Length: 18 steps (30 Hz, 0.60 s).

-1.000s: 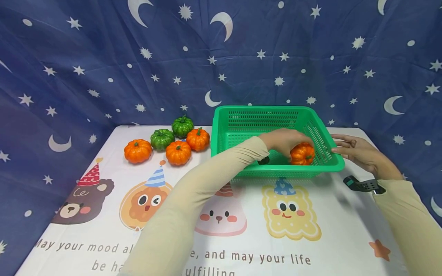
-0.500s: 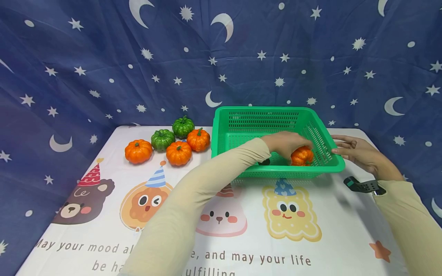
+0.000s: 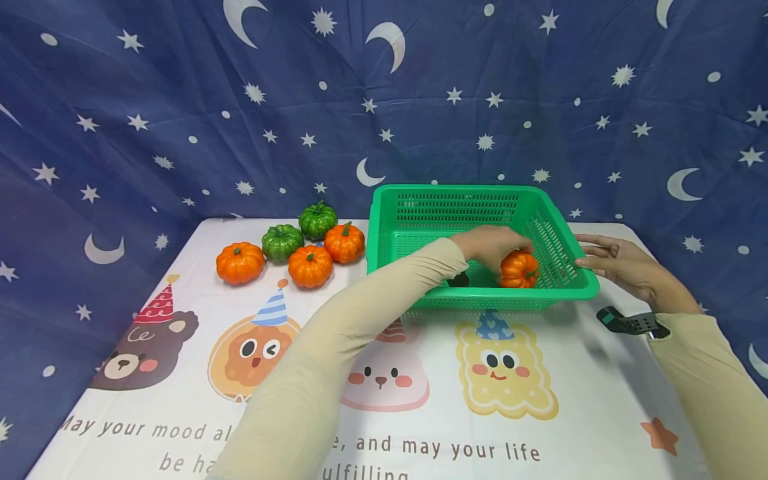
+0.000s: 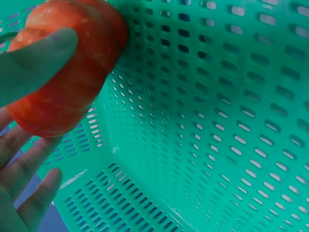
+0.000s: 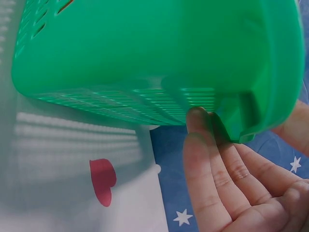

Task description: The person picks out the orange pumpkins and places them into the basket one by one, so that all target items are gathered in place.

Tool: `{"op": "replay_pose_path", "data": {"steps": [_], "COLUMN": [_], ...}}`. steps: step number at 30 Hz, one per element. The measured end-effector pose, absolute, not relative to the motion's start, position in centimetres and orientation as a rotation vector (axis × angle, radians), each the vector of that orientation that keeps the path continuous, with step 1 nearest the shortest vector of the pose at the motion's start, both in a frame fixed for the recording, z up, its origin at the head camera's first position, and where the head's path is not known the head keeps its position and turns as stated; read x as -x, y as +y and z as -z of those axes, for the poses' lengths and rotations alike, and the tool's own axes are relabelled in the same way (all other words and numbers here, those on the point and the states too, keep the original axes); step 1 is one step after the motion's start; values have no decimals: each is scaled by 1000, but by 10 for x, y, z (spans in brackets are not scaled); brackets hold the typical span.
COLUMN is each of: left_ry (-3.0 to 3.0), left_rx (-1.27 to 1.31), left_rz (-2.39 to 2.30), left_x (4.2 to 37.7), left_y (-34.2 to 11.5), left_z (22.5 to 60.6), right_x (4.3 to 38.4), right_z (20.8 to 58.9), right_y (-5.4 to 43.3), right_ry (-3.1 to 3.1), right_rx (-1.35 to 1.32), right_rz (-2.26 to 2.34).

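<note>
Inside the green plastic basket (image 3: 474,293), my left hand (image 3: 489,245) grips an orange toy pumpkin (image 3: 519,269). The left wrist view shows the thumb laid across this pumpkin (image 4: 91,53), with fingers curved under it, close to the perforated basket wall (image 4: 193,96). At the basket's right end, my right hand (image 3: 627,267) holds the rim. Its fingers (image 5: 212,179) lie against the outer side below the rim, and the thumb is on the rim's other side, partly hidden in the right wrist view.
Left of the basket stand orange pumpkins, one at the far left (image 3: 240,263), one in front (image 3: 310,267) and one beside the basket (image 3: 345,243). Two green pumpkins, a nearer one (image 3: 283,243) and a farther one (image 3: 318,221), sit among them. A starry blue curtain (image 3: 288,100) hangs behind the printed white tablecloth (image 3: 588,413).
My left hand has shifted a little to the left within the basket, and the pumpkin has turned so its stem points more to the right. The right hand and basket have stayed put.
</note>
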<state>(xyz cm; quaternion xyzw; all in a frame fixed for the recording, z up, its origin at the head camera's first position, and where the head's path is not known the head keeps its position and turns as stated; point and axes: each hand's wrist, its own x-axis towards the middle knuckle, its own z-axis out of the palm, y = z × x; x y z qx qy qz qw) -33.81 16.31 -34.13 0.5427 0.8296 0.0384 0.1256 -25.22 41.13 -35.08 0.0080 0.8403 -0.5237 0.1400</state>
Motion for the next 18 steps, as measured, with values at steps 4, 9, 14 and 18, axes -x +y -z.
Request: {"op": "replay_pose_path", "data": {"steps": [4, 9, 14, 18], "left_ry": [2412, 2373, 2324, 2316], "left_rx": [-1556, -1578, -1588, -1583], "left_rz": [-118, -175, -211, -201], "left_x": [340, 339, 338, 338], "left_y": [163, 162, 163, 164], "left_z": [343, 343, 343, 344], "right_x": [253, 254, 254, 254], "right_z": [350, 350, 349, 349], "right_y": [410, 410, 409, 409], "right_ry": [2432, 2430, 2424, 2426], "right_rx": [-27, -39, -41, -41], "right_rz": [1493, 1485, 1489, 1489]}}
